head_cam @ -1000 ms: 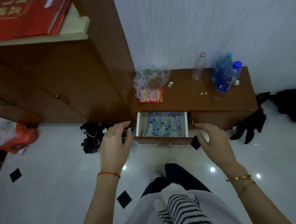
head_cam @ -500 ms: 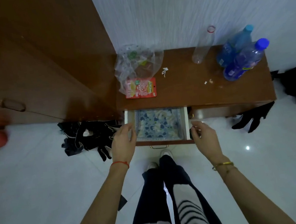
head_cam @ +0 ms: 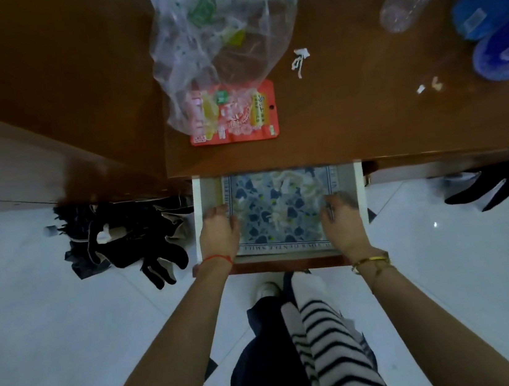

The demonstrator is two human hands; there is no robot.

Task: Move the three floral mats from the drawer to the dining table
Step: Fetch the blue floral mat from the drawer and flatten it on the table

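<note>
A blue-and-white floral mat (head_cam: 276, 212) with a lettered border lies flat in the open drawer (head_cam: 359, 185), at 12 o'clock from the person's feet. How many mats are stacked there cannot be told; only the top one shows. The left hand (head_cam: 220, 234) curls its fingers at the mat's 9 o'clock edge, the right hand (head_cam: 342, 221) at its 3 o'clock edge; both seem to pinch it, though the fingertips are blurred.

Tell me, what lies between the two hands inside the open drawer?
In the head view, the floral mat lies between the left hand and the right hand, flat in the drawer; nothing else shows there.
</note>
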